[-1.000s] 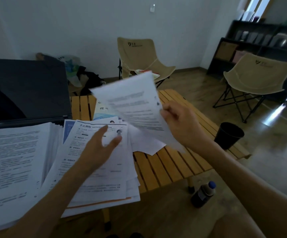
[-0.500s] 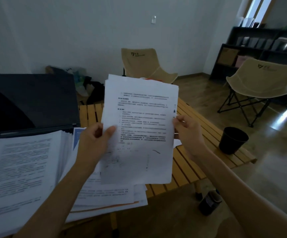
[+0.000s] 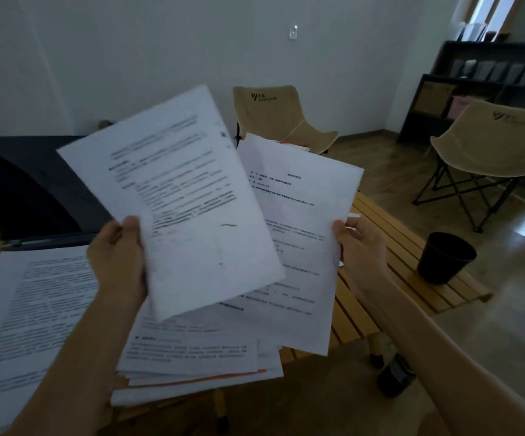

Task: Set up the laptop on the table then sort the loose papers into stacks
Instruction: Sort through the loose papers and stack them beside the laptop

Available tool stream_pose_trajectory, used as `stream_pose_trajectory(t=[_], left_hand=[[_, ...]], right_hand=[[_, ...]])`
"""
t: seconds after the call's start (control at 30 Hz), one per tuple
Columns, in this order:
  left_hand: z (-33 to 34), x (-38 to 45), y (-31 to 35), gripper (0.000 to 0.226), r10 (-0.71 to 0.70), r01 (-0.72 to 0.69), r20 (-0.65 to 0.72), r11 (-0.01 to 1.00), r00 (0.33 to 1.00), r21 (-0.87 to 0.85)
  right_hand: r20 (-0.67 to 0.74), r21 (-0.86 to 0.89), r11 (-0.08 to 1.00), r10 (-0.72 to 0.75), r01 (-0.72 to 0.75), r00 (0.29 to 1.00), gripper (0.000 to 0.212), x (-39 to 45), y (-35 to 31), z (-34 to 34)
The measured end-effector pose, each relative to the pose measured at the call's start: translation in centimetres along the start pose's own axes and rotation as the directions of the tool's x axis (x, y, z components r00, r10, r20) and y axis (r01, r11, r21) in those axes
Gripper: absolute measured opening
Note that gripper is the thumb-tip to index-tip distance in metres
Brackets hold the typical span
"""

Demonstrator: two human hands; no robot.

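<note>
Two printed sheets are held up above the slatted wooden tabletop (image 3: 377, 309), one in each hand. The left sheet (image 3: 179, 196) is gripped at its left edge by the left hand (image 3: 118, 256), whose thumb is curled over the front of the page; this sheet is tilted, its top leaning to the right, and its print is blurred. The right sheet (image 3: 298, 234) is pinched at its right edge by the right hand (image 3: 360, 250), with the thumb on the front face and the fingers (image 3: 353, 220) hidden largely behind the paper. The left sheet is overlapped onto the left part of the right sheet.

Below the raised sheets, a loose pile of papers (image 3: 198, 357) is spread on the tabletop, with an orange edge showing low in the pile. A second, thicker stack of printed pages (image 3: 25, 316) is seen to the left of it, near the left forearm. Behind this stack, the laptop (image 3: 34, 190) is stood open on the tabletop, its dark screen facing the viewer.

A black cup (image 3: 445, 258) is placed near the right edge of the tabletop. A dark bottle (image 3: 394, 374) is seen on the floor beside a table leg. Two beige folding chairs are set further back, one (image 3: 283, 121) against the wall and one (image 3: 493, 146) in front of a dark shelf unit (image 3: 475, 80).
</note>
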State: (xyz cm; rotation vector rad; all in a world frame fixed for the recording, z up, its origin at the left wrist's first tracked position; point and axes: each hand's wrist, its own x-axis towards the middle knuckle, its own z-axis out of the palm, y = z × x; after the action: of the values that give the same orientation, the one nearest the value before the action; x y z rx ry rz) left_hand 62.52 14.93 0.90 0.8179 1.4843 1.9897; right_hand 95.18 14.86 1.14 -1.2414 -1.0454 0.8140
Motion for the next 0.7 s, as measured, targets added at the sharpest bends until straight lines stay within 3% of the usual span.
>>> stream_pose_trajectory(t=[0.07, 0.13, 0.2, 0.27, 0.33, 0.4, 0.5, 0.6, 0.7], left_hand=[[-0.7, 0.8, -0.6, 0.044, -0.062, 0.062, 0.053, 0.998, 0.997, 0.018], [-0.5, 0.3, -0.9, 0.043, -0.032, 0.013, 0.14, 0.991, 0.99, 0.136], [0.7, -1.2, -0.8, 0.031, -0.001, -0.079, 0.261, 0.951, 0.965, 0.298], [1.9, -2.6, -1.0, 0.014, -0.058, -0.078, 0.347, 0.927, 0.936, 0.366], [2.4, -3.3, -1.1, 0.012, -0.132, -0.023, 0.359, 0.917, 0.924, 0.397], [1.8, -3.1, -1.0, 0.023, -0.122, -0.057, 0.317, 0.863, 0.941, 0.503], [-0.1, -2.3, -1.1, 0.039, -0.13, -0.113, 0.286, 0.71, 0.949, 0.695], [-1.2, -2.5, -2.2, 0.045, -0.176, -0.193, 0.336, 0.544, 0.925, 0.817], [-0.6, -3.6, -4.0, 0.065, -0.12, -0.467, 0.489, 0.171, 0.864, 0.867]], right_hand=[[0.019, 0.001, 1.0, 0.027, -0.027, 0.999, 0.021, 0.1, 0.2, -0.2], [0.048, 0.048, 0.994, 0.097, -0.099, 0.994, 0.021, 0.2, 0.3, 0.0], [0.067, 0.053, 0.988, 0.143, -0.147, 0.987, 0.018, 0.1, 0.2, 1.0], [0.1, -0.005, 0.987, 0.161, -0.162, 0.982, 0.018, -0.3, 0.4, 2.6], [0.144, -0.031, 0.98, 0.198, -0.195, 0.97, 0.02, -0.7, 0.7, 4.4], [0.196, -0.001, 0.956, 0.288, -0.294, 0.937, 0.032, -0.8, 1.3, 6.4], [0.266, -0.017, 0.875, 0.47, -0.484, 0.841, 0.041, -1.1, 2.5, 8.6], [0.318, -0.239, 0.888, 0.454, -0.393, 0.832, 0.031, -1.6, 5.0, 10.2], [0.305, -0.464, 0.86, 0.382, -0.214, 0.872, 0.035, -1.4, 6.3, 9.8]])
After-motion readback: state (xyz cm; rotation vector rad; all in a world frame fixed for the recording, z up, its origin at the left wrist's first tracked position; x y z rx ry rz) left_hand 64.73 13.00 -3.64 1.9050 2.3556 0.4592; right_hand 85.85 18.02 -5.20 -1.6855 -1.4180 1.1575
